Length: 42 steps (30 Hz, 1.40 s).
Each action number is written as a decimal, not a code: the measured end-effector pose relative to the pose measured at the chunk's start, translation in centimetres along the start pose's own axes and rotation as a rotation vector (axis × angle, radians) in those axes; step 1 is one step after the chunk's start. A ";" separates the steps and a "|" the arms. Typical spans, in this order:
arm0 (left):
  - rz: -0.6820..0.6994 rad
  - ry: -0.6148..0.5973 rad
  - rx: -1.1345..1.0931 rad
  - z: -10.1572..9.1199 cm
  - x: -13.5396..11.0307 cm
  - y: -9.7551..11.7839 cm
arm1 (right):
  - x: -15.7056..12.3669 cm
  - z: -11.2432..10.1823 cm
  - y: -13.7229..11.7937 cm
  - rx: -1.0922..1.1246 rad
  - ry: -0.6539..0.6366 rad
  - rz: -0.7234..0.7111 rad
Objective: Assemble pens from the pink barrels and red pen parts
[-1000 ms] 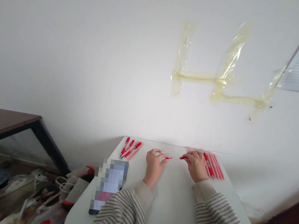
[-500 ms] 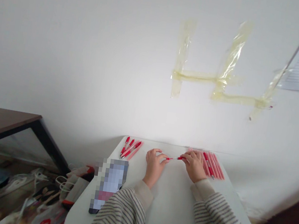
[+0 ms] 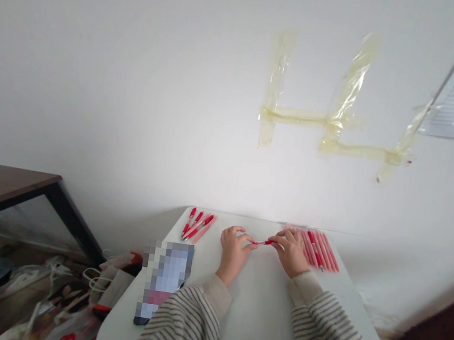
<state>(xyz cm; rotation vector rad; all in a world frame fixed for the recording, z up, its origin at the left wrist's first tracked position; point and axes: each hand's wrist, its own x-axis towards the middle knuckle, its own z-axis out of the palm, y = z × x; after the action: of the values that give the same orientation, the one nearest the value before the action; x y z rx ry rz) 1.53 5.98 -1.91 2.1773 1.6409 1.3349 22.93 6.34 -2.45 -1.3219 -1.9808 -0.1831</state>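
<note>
Two grips: the left hand (image 3: 234, 252) and the right hand (image 3: 293, 253) each pinch narrowly, thumb against fingers, on opposite ends of a slim red-and-clear plastic pen (image 3: 261, 243).
Pen's place: lower centre of the frame, between the hands, over a white, round-cornered bench (image 3: 256, 320); whether its parts are joined is too small to tell.
Either side: red-and-pink pens (image 3: 201, 227) left of lower centre; a row of pale-pink sticks (image 3: 327, 251) beside the right hand.
Good handling: line both ends up straight and press gently; a skewed push could bend the thin middle.
</note>
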 end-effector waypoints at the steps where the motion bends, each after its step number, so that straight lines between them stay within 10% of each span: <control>1: 0.000 -0.002 -0.001 0.0 0.0 0.0 | 0.0 0.0 0.0 -0.002 0.002 -0.004; 42: 0.104 -0.029 -0.013 -0.1 -0.3 -0.1 | -0.2 0.6 1.0 0.111 -0.039 0.143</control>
<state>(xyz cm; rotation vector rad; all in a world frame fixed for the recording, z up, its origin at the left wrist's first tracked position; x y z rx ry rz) 1.38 5.70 -2.05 2.2929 1.5238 1.3289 23.49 6.93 -3.28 -1.3973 -1.8914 0.0205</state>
